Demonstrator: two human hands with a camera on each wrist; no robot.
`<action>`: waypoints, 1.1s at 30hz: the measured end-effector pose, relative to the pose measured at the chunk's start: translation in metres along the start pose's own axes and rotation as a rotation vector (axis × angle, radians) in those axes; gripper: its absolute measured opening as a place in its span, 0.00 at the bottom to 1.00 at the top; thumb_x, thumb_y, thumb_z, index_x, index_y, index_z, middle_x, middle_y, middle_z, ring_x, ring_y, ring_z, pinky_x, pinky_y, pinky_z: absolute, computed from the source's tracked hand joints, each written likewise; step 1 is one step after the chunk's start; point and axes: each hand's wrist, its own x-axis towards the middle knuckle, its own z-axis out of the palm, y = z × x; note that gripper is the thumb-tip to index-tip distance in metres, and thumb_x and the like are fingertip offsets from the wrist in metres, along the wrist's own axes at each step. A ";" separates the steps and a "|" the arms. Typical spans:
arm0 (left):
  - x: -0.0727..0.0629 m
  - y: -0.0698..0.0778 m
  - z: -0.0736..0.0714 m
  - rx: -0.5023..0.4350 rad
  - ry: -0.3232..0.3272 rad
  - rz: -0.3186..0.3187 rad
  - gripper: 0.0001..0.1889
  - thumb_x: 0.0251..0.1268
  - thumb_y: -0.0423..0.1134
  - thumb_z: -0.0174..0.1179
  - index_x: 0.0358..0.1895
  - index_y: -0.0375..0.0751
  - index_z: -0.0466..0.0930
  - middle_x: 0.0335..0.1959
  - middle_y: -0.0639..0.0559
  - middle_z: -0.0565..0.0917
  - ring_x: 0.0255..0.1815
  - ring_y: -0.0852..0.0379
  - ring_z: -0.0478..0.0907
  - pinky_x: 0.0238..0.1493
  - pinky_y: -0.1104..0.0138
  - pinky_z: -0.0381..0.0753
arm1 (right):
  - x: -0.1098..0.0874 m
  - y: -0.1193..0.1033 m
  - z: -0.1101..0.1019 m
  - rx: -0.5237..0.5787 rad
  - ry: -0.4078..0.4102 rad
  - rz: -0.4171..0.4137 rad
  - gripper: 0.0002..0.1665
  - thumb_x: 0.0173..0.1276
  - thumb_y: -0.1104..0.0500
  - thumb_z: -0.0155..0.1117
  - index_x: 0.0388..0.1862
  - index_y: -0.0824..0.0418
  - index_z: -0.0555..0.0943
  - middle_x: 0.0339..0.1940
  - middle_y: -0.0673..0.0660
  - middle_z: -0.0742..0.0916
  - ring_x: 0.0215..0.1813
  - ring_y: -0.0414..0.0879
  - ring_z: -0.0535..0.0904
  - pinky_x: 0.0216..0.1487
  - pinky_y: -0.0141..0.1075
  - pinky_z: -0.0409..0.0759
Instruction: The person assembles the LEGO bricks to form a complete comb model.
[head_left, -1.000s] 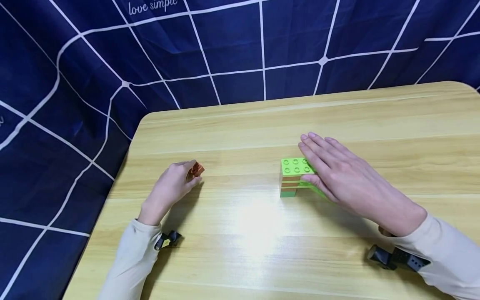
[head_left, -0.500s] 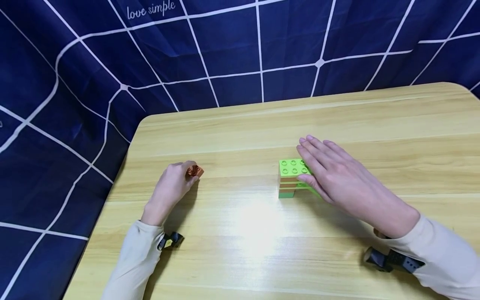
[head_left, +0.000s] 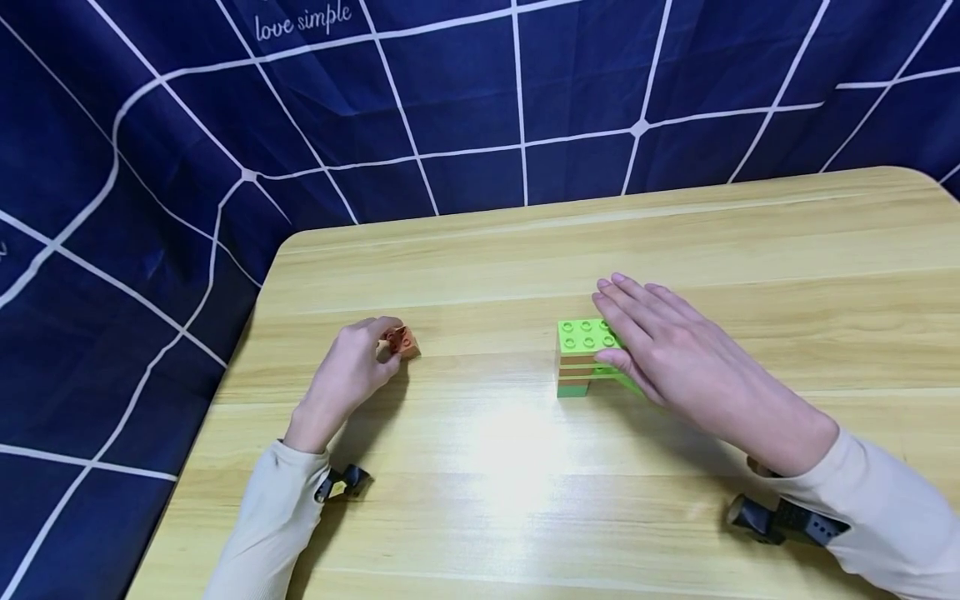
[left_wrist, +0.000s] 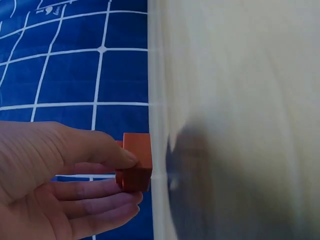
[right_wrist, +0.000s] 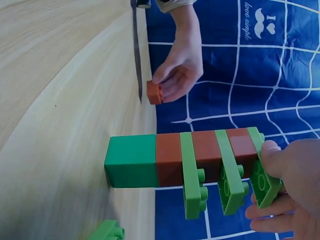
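My left hand [head_left: 341, 371] pinches a small orange-brown toy brick [head_left: 405, 342] between thumb and fingers, close over the left part of the table. In the left wrist view, the thumb lies against one face of this brick [left_wrist: 137, 150]. A tall stack of toy bricks [right_wrist: 170, 160] stands right of centre: a dark green brick at the bottom, then brown bricks alternating with longer lime green ones that jut out to one side. Over the studded lime brick on top [head_left: 581, 335] rests my right hand [head_left: 675, 350], fingers straight and together, thumb at its edge. The hand hides the stack's right part.
The light wooden table [head_left: 480, 267] ends at a dark blue curtain [head_left: 465, 92] with white lines. Another lime green piece [right_wrist: 106, 231] shows low in the right wrist view. Black wrist cameras hang beneath both sleeves, close to the tabletop.
My left hand has shifted slightly to the right and turned the orange-brown brick, which now shows more beyond the fingertips. The right hand and the stack stay in place.
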 end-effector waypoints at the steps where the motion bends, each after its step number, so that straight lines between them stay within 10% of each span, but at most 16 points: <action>1: 0.001 0.002 -0.001 -0.006 0.006 0.007 0.17 0.50 0.23 0.66 0.47 0.29 0.80 0.37 0.39 0.84 0.33 0.49 0.79 0.34 0.61 0.81 | 0.000 0.000 0.000 0.001 0.000 0.000 0.43 0.79 0.39 0.27 0.66 0.75 0.68 0.65 0.73 0.73 0.69 0.65 0.66 0.71 0.55 0.61; 33: 0.022 0.080 -0.020 -0.051 0.068 0.276 0.16 0.56 0.28 0.65 0.48 0.28 0.81 0.45 0.41 0.85 0.49 0.48 0.82 0.52 0.63 0.82 | 0.000 0.000 -0.001 0.003 -0.001 0.002 0.43 0.79 0.39 0.27 0.66 0.75 0.68 0.64 0.73 0.74 0.67 0.66 0.68 0.67 0.59 0.66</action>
